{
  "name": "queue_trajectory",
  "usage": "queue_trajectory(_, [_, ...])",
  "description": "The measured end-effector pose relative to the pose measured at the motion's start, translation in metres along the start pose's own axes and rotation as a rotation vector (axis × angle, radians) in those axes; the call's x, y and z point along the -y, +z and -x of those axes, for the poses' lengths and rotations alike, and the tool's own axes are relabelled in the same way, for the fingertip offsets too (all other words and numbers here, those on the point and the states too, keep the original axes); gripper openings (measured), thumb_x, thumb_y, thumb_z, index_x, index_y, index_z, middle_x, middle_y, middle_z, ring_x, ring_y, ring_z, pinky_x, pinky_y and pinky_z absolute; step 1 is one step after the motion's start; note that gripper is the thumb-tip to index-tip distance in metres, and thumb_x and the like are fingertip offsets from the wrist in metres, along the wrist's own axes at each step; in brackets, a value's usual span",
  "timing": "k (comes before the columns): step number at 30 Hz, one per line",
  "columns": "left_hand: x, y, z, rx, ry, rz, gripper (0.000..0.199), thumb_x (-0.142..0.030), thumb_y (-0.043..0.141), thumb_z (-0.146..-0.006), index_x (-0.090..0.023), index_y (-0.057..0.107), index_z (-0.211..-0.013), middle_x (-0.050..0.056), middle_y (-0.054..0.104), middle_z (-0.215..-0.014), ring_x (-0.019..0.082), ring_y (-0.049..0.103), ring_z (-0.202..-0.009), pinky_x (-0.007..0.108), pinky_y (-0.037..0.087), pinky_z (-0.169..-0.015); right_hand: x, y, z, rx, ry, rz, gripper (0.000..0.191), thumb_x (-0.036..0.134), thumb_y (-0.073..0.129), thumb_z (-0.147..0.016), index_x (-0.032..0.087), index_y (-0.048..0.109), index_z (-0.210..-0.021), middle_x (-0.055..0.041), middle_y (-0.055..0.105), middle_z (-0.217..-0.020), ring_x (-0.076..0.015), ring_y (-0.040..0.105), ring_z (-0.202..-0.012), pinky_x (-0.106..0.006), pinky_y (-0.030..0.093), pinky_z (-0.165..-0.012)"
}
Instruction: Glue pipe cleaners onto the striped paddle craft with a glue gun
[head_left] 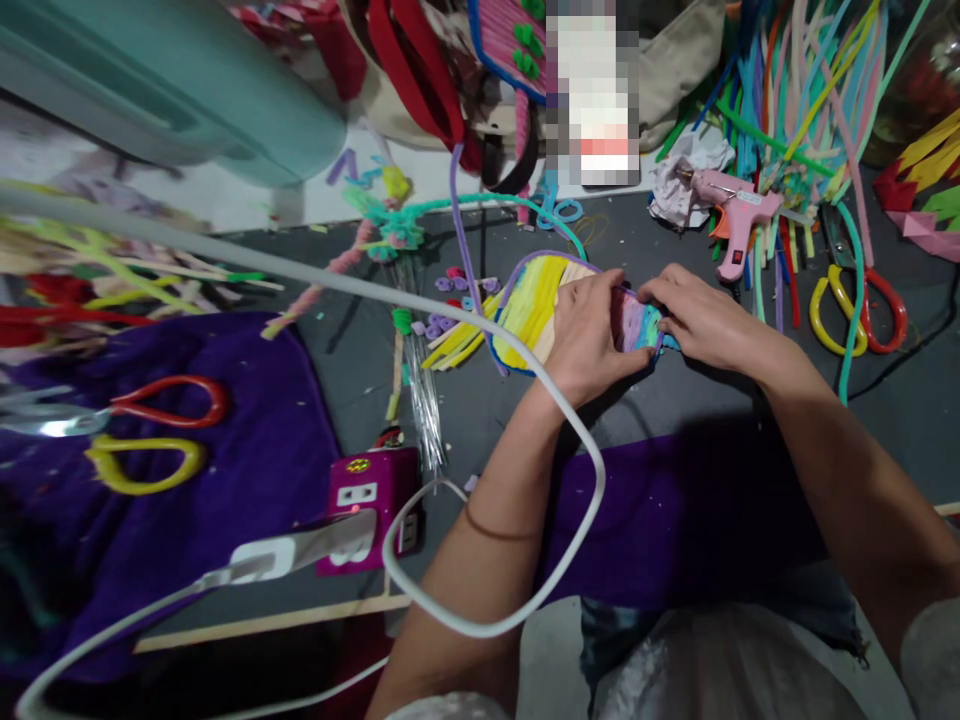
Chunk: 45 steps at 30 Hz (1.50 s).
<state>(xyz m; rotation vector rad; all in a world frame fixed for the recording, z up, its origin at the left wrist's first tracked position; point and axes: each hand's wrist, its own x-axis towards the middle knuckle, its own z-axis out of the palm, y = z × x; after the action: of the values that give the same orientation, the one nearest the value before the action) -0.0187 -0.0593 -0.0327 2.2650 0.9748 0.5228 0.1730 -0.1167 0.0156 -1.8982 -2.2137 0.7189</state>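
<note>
Head view: rounded panel of fuzzy yellow, cream, purple and blue stems with a dark blue edging [529,300], held firmly from both sides over the matt grey tabletop [712,405], contact with the surface below hard to tell; left grip [589,335] clamped across the middle of the panel, fingertips along the far edge and thumb at the near edge, likely so spread to keep the piece flat and steady; right grip [701,315] closed at the panel's right-hand end, fingers bunched on the border, probably for finer pressing against the bracing from the other side; broad yellow part jutting out to the left of the left grip, purple and blue bands showing between both grips.

Just left of the left grip, loose bright yellow fuzzy strips [461,340] and small curled purple coils [442,325], seemingly kept close for easy picking; beyond the right grip, pale pink plastic glue gun [739,215] with nozzle towards crumpled white paper [686,180], perhaps to spare the surface from drips; farther beyond, loose bundle of many-coloured fuzzy stems [810,100]; to the right of the right grip, scissors with one yellow and one red handle [838,310], handles turned nearer, apparently for quick reach; well left of the left grip, deep purple cloth [262,400] under another red-and-yellow-handled pair of scissors [169,402].
</note>
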Motion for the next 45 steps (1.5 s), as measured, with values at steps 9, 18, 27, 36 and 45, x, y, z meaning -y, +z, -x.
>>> queue_trajectory(9, [-0.005, -0.004, 0.000, 0.024, -0.014, 0.006, 0.087, -0.037, 0.081, -0.068, -0.020, 0.044, -0.146, 0.017, 0.054, -0.141, 0.042, 0.047, -0.134, 0.063, 0.038, -0.117, 0.000, 0.001, -0.003, 0.043, 0.003, 0.018, 0.047, 0.011, 0.049, -0.093, 0.024, 0.056, -0.138, -0.0113, 0.055, -0.125, -0.0291, 0.059, -0.116, -0.038, 0.048, -0.086])
queue_trajectory(18, [-0.008, -0.004, 0.000, 0.034, -0.017, -0.035, 0.087, -0.037, 0.078, -0.070, -0.019, 0.044, -0.147, 0.017, 0.055, -0.145, 0.041, 0.047, -0.134, 0.061, 0.038, -0.116, -0.007, 0.004, -0.005, 0.022, -0.034, 0.030, 0.050, 0.009, 0.051, -0.091, 0.026, 0.059, -0.137, -0.0101, 0.056, -0.123, -0.0265, 0.061, -0.105, -0.035, 0.045, -0.075])
queue_trajectory(27, [-0.009, -0.004, 0.000, 0.036, -0.031, -0.025, 0.087, -0.036, 0.079, -0.070, -0.017, 0.044, -0.148, 0.018, 0.053, -0.143, 0.041, 0.046, -0.134, 0.061, 0.039, -0.117, -0.006, 0.003, -0.004, 0.031, -0.027, 0.030, 0.050, 0.011, 0.050, -0.093, 0.026, 0.055, -0.140, -0.0108, 0.056, -0.126, -0.0281, 0.061, -0.113, -0.036, 0.048, -0.079])
queue_trajectory(36, [-0.011, -0.002, 0.000, 0.022, -0.031, -0.017, 0.083, -0.036, 0.077, -0.072, -0.018, 0.045, -0.147, 0.017, 0.054, -0.144, 0.041, 0.045, -0.135, 0.061, 0.040, -0.116, -0.008, 0.005, -0.001, -0.009, -0.045, 0.020, 0.043, 0.011, 0.051, -0.094, 0.024, 0.057, -0.134, -0.0109, 0.056, -0.123, -0.0284, 0.061, -0.112, -0.038, 0.049, -0.083])
queue_trajectory(45, [-0.009, 0.004, -0.004, 0.008, -0.041, -0.017, 0.085, -0.039, 0.076, -0.070, -0.018, 0.046, -0.146, 0.017, 0.054, -0.145, 0.042, 0.044, -0.135, 0.063, 0.038, -0.117, -0.012, 0.005, -0.001, -0.023, -0.075, 0.010, 0.047, 0.012, 0.049, -0.094, 0.024, 0.055, -0.139, -0.0105, 0.056, -0.123, -0.0274, 0.060, -0.113, -0.040, 0.050, -0.087])
